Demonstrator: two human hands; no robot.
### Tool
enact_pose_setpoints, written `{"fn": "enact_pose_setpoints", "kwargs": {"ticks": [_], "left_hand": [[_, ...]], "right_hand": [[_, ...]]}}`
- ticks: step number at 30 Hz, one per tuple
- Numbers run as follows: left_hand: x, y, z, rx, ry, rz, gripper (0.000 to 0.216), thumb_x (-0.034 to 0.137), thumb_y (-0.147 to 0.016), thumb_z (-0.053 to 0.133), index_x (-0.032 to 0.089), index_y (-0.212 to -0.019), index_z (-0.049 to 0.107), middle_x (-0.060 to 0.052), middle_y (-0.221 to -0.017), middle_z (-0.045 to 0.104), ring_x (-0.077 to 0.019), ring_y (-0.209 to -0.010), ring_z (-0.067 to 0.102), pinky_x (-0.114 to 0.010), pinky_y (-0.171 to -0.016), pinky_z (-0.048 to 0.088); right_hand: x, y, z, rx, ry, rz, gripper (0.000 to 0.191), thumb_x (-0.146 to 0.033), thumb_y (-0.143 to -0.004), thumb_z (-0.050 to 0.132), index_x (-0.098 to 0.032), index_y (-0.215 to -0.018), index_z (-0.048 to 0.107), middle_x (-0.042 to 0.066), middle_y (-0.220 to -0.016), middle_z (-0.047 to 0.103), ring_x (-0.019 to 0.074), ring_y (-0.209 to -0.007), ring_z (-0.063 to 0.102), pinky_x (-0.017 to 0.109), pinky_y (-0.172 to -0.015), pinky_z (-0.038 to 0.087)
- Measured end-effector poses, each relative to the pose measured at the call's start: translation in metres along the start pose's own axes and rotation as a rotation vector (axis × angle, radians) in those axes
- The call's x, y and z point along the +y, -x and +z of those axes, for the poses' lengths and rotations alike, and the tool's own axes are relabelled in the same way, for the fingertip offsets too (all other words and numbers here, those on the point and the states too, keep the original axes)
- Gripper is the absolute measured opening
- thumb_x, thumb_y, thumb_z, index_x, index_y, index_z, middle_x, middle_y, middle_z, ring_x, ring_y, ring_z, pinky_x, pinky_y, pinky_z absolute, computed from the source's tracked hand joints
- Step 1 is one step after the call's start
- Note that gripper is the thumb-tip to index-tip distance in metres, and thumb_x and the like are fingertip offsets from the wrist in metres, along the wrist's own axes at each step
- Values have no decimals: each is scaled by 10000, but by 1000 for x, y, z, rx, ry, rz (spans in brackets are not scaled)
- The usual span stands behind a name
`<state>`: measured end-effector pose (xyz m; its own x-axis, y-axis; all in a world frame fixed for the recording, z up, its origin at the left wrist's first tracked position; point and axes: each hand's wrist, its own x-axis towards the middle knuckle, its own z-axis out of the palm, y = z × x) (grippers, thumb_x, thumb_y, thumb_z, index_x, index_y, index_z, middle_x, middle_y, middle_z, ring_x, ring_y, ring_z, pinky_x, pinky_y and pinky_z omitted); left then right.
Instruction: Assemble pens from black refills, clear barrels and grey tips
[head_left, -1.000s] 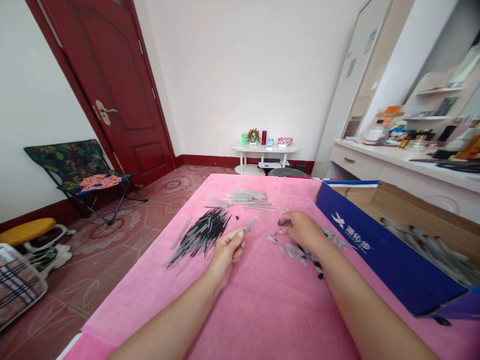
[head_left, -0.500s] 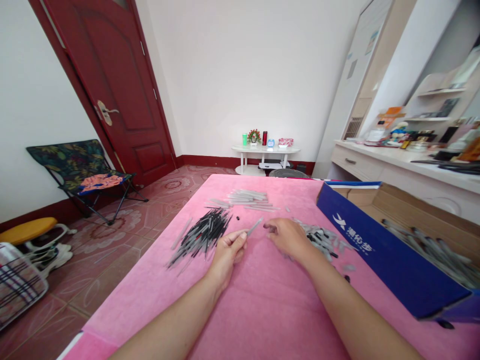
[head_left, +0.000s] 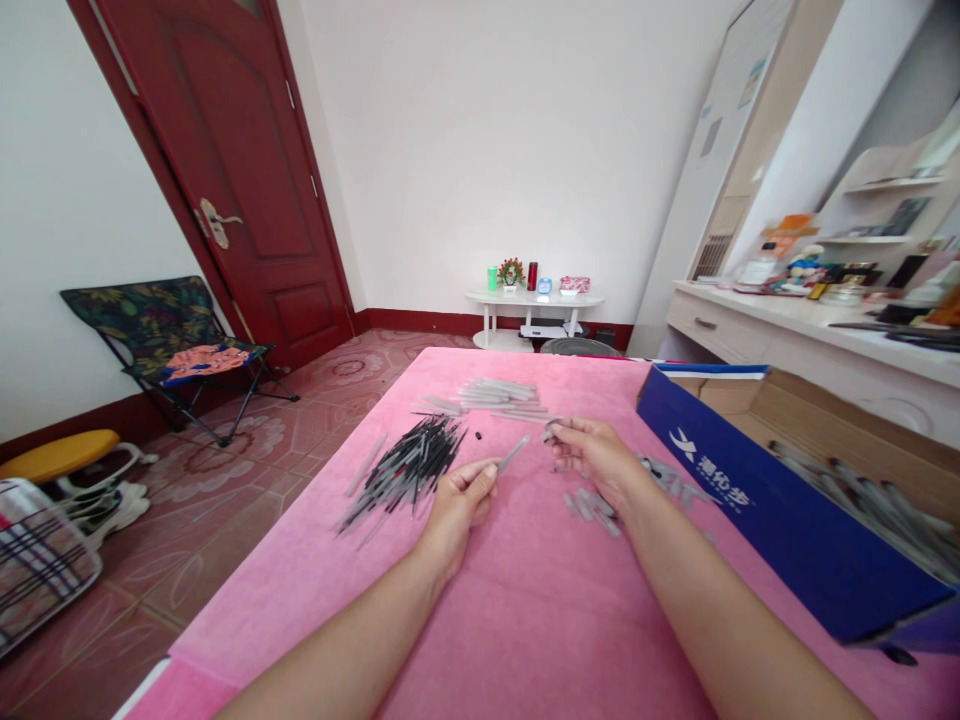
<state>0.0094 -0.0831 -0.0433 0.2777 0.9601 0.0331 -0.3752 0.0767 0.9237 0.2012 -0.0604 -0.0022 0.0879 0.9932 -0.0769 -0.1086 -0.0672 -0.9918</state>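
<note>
My left hand (head_left: 459,500) is closed in a pinch on a thin grey pen barrel (head_left: 514,454) that points up and to the right. My right hand (head_left: 598,456) hovers just right of the barrel's tip, its fingers pinched on a small grey piece (head_left: 553,426). Below and right of that hand lie several small grey caps (head_left: 600,505) on the pink table cloth (head_left: 525,620). A heap of black pen refills (head_left: 409,465) lies left of my left hand. A row of grey barrels (head_left: 499,395) lies further back.
A blue cardboard box (head_left: 750,500) holding several pens stands at the right. Behind the table are a small white side table (head_left: 532,300), a red door (head_left: 240,180), a folding chair (head_left: 172,350) at the left and a white desk (head_left: 810,330) at the right.
My right hand has lifted from the caps with a small piece and moved up beside the barrel's tip. The left hand has stayed nearly still.
</note>
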Motion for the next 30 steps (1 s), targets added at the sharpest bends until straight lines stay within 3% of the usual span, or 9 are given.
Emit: {"fn": "enact_pose_setpoints", "kwargs": {"ticks": [8, 14, 30], "left_hand": [[0, -1, 0, -27, -30, 7, 308, 387, -720, 580, 110, -855, 602, 51, -555, 370, -10, -391, 182, -210, -396, 71], [1, 1, 1, -16, -32, 7, 294, 401, -708, 587, 109, -746, 586, 47, -548, 388, -10, -386, 177, -211, -395, 74], [2, 1, 1, 8, -40, -13, 385, 421, -669, 619, 108, -893, 634, 56, -517, 355, -14, -392, 168, -207, -398, 75]], "right_hand": [[-5, 5, 2, -37, -82, 42, 92, -218, -714, 603, -135, -731, 567, 33, -605, 618, 86, -514, 563, 188, -507, 480], [-9, 9, 8, 8, -137, 59, 67, -197, -729, 591, -135, -710, 574, 14, -585, 607, 70, -501, 555, 164, -486, 463], [-2, 8, 9, -93, -22, 36, 157, -273, -688, 636, -134, -744, 589, 25, -669, 630, 51, -507, 553, 149, -494, 465]]}}
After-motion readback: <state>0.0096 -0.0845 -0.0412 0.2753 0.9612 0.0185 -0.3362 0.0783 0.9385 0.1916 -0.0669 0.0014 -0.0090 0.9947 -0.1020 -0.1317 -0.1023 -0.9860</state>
